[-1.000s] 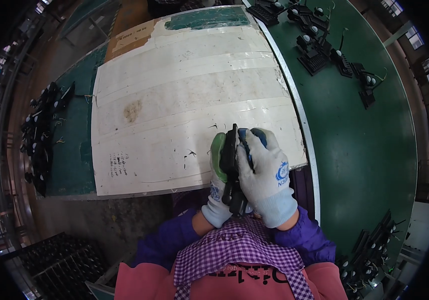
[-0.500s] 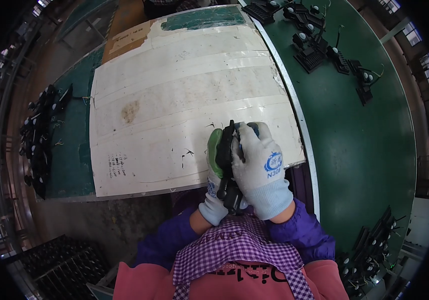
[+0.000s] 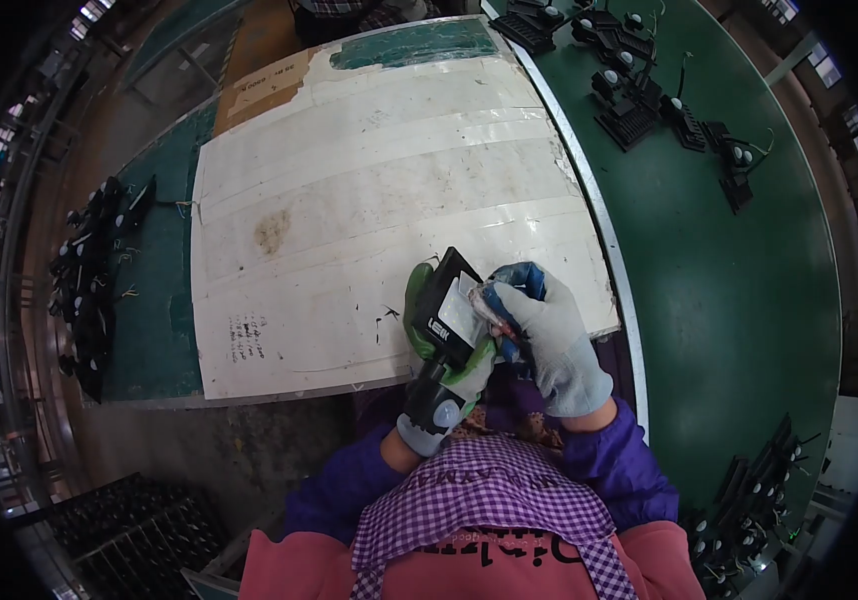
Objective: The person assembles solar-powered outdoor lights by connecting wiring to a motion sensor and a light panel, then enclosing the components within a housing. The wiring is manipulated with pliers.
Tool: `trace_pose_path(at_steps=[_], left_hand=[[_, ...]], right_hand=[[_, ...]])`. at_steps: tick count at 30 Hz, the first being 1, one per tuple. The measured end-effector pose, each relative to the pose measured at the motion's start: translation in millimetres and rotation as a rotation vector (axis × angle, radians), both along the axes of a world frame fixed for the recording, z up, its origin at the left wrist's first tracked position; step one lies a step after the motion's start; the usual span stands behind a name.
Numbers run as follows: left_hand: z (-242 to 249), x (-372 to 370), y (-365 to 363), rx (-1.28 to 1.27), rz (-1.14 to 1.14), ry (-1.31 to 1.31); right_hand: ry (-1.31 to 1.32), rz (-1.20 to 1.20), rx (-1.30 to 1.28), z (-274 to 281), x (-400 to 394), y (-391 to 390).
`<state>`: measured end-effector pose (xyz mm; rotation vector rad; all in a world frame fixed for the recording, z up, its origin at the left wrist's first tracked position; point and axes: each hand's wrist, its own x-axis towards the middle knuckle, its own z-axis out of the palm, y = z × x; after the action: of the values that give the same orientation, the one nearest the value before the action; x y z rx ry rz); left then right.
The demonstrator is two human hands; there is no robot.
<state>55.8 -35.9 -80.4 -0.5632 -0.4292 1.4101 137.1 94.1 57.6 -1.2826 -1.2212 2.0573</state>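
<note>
A black floodlight (image 3: 440,318) with a pale glassy front and white lettering is held tilted above the near edge of the work table. Below its head hangs a sensor (image 3: 441,410) with a round whitish dome. My left hand (image 3: 417,303), in a glove with green fingers, is closed around the lamp from the left and beneath. My right hand (image 3: 549,335), in a white glove with blue fingertips, is at the lamp's right side, fingers pinched close to its front. Something reddish shows by those fingers, too small to name.
White worn sheeting (image 3: 379,220) covers the table. More black lamps (image 3: 89,270) lie at the left edge. On the green bench (image 3: 729,300) at right, several sensor lamps (image 3: 629,95) lie far off and others (image 3: 749,500) near. A rack (image 3: 139,520) stands lower left.
The floodlight has turned from edge-on so that its front faces up toward me. My right hand has come off its top and rotated, its fingers now pinched beside the front.
</note>
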Motion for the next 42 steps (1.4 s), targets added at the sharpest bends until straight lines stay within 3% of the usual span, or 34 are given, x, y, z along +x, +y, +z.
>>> trace_pose_path(at_steps=[1,3,4,6,10,12,13,16,17,19,21,26,27,30,32,33,34,36,37,39,40,42], left_hand=[[11,3,2,0.072,0.075,0.312],[17,3,-1,0.082,0.073,0.282],[13,2,-4,0.025,-0.002,-0.06],[15,-2,-7,-0.046,-0.089,-0.036],[33,-4,-15,-0.089,-0.092,1.422],[33,-6,-15,-0.047,-0.045,1.415],[32,-7,-10,0.001,-0.006,1.034],[60,-14,-4,-0.091,-0.126,1.741],[79,-22,4,-0.166,-0.295,1.763],[68,-25,2,-0.146,-0.183,1.583],[40,-28,2,0.072,0.004,1.701],[42,-26,5,0.121,0.192,1.472],[64,-27,16,-0.124,-0.01,1.463],[71,-25,18,-0.104,0.094,1.565],[83,-27,21,-0.1,-0.065,2.11],[90,-28,24,-0.095,-0.156,2.38],[89,-25,21,-0.123,-0.052,2.255],[91,-19,16,-0.145,0.148,1.998],[97,-20,18,-0.067,0.198,2.326],[123,-23,24,-0.085,0.245,2.362],[132,-29,23,-0.114,0.161,2.303],[141,-55,15,-0.153,-0.002,2.173]], right_hand=[[0.009,-0.024,0.008,-4,-2,-2],[0.02,-0.068,0.013,-1,-4,-4],[0.028,-0.093,0.017,1,-6,-4],[0.036,-0.143,0.035,2,-12,-4],[0.054,-0.189,0.071,1,-19,-7],[0.039,-0.184,0.081,-3,-14,-1],[0.026,-0.181,0.088,-4,-11,2],[-0.014,-0.085,0.144,2,-12,11],[-0.094,-0.021,0.176,7,-12,12],[-0.067,0.049,0.232,1,-10,10],[-0.064,0.041,0.234,6,-5,8],[-0.067,0.082,0.222,22,15,15],[-0.041,0.1,0.203,27,17,10],[-0.021,0.169,0.261,32,19,-4],[0.077,0.206,0.261,40,17,-13],[-0.058,0.369,0.301,49,17,-13],[-0.092,0.351,0.35,57,12,-22],[-0.091,0.467,0.774,43,11,-24],[-0.091,0.486,0.7,46,12,-20],[-0.09,0.514,0.551,53,16,-2],[0.002,0.348,0.351,50,19,9],[0.099,0.248,0.115,18,41,53]])
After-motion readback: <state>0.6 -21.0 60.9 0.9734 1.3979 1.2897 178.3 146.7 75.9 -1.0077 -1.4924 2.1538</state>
